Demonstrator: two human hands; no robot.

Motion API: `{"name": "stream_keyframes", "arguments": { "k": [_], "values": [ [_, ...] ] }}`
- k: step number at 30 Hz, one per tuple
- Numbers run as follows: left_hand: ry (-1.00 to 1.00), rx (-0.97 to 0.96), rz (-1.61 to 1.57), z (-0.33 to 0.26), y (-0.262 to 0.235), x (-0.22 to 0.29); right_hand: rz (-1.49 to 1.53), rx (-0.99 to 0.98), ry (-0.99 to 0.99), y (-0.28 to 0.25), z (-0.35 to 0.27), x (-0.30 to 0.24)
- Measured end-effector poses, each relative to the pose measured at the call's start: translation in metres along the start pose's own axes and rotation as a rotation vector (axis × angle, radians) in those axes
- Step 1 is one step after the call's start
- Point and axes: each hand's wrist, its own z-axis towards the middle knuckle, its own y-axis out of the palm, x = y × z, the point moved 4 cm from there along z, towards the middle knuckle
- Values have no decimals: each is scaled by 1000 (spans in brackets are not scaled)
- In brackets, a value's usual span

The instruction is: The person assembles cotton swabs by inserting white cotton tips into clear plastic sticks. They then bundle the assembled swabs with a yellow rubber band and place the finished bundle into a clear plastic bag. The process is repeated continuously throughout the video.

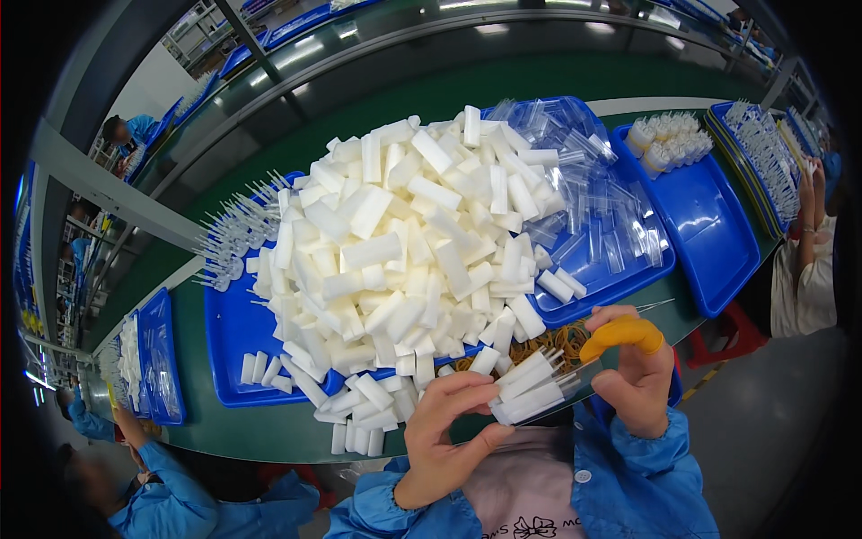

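My left hand (452, 433) is closed on a bundle of white foam cylinders (525, 395), held between thumb and fingers. Thin clear or whitish stems poke out of the bundle's right end. My right hand (639, 373) is just right of the bundle, fingers bent, with a yellow cover (624, 338) on one finger. A thin metal tool (655, 304), perhaps tweezers, sticks out beyond that hand's far side; its grip is partly hidden. Just beyond my hands rises a big heap of white foam cylinders (377, 251).
Clear tubes (584, 144) fill part of a blue tray (639, 274) behind the heap. A left blue tray (218, 359) carries white stemmed pieces (238, 234). Brown rubber bands (566, 341) lie near my hands. Another blue tray (718, 225) holds bundles. Co-workers sit on both sides.
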Motion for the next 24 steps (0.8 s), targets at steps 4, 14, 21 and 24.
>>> {"name": "stream_keyframes", "arguments": {
  "k": [4, 14, 21, 24],
  "values": [
    [-79, -56, -418, -1, 2, -4, -61, 22, -80, -2, -6, 0],
    [-170, -127, -515, -7, 8, -2, -116, -63, -234, 14, -22, -15],
    [-184, -105, -558, -8, 12, -5, -177, -90, -255, 14, -23, -17],
    [-180, -49, -548, -8, 8, -11, -160, -113, -198, 7, -4, -17]
  ]
}}
